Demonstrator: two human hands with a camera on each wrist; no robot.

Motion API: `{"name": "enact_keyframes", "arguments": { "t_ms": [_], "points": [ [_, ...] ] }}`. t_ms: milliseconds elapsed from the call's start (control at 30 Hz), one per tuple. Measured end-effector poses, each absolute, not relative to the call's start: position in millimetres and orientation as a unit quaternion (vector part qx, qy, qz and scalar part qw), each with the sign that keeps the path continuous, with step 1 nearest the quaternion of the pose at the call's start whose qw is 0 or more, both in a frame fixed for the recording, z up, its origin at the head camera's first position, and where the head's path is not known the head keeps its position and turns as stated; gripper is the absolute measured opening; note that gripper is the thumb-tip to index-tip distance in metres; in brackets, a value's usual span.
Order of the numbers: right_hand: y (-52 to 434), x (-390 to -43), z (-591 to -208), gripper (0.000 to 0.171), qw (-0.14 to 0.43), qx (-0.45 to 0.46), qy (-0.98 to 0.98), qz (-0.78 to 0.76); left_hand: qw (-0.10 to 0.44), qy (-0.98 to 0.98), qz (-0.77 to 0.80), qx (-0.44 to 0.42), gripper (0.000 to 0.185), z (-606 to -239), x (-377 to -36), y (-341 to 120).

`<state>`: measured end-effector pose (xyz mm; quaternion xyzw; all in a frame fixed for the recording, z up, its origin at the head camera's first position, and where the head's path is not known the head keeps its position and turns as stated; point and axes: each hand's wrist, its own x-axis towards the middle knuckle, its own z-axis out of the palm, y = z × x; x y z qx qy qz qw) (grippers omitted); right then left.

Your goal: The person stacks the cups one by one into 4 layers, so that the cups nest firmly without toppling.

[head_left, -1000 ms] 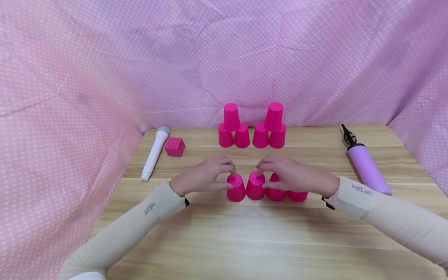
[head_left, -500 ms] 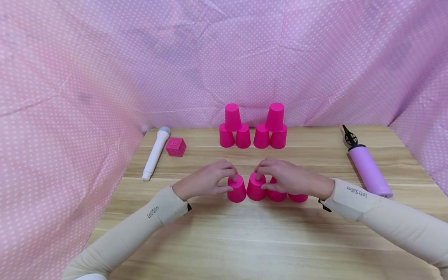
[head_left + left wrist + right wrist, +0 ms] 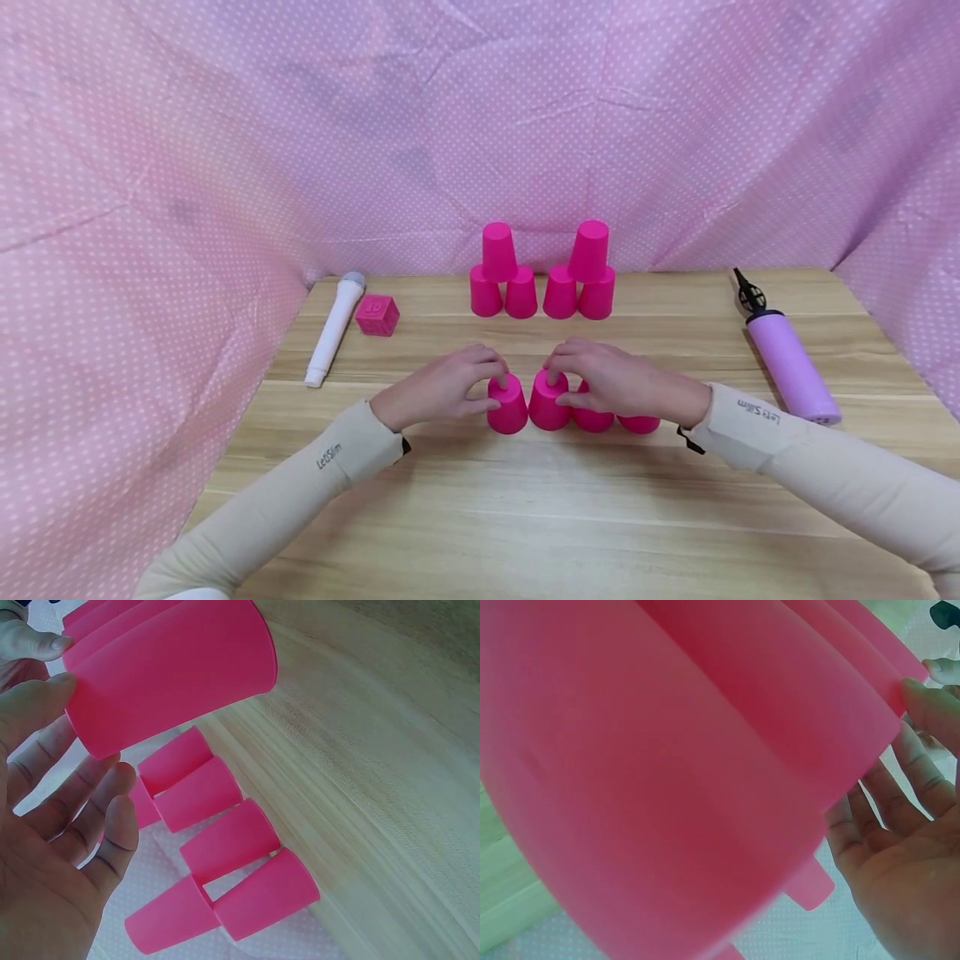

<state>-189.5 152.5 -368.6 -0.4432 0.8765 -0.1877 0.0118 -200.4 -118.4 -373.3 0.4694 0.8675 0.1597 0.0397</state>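
Observation:
Several pink cups stand upside down in a row across the middle of the table. My left hand (image 3: 442, 385) holds the leftmost cup (image 3: 510, 412) by its upper end, thumb at the near side and fingers at the far side. On the neighbouring cup (image 3: 546, 414), my right hand (image 3: 622, 379) has the same kind of grip. Partly behind that hand are a third cup (image 3: 595, 422) and the row's right end cup (image 3: 639, 425). In the left wrist view the thumb lies against the rim of the held cup (image 3: 172, 675); some fingertips are hidden behind it.
Behind the row stand two small pyramids, each with one upper cup (image 3: 498, 252) (image 3: 590, 250) on two others. A white toy microphone (image 3: 333, 329) and pink cube (image 3: 377, 316) lie left. A purple hand pump (image 3: 791, 362) lies right. Polka-dot cloth (image 3: 450, 125) surrounds the table (image 3: 450, 517).
Both hands have come slightly nearer and lower, their fingers settling on the two left cups of the row. The row itself looks unmoved; over the last half second almost nothing differs.

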Motion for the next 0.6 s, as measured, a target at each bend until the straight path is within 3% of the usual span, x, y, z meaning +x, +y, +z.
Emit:
{"name": "enact_keyframes", "arguments": {
  "t_ms": [600],
  "points": [
    [152.5,-188.0,-368.3,0.034,0.021,-0.433,0.882,-0.185,0.055,0.876,0.169,0.448,0.035,-373.3,-197.4,-118.3]
  ]
}}
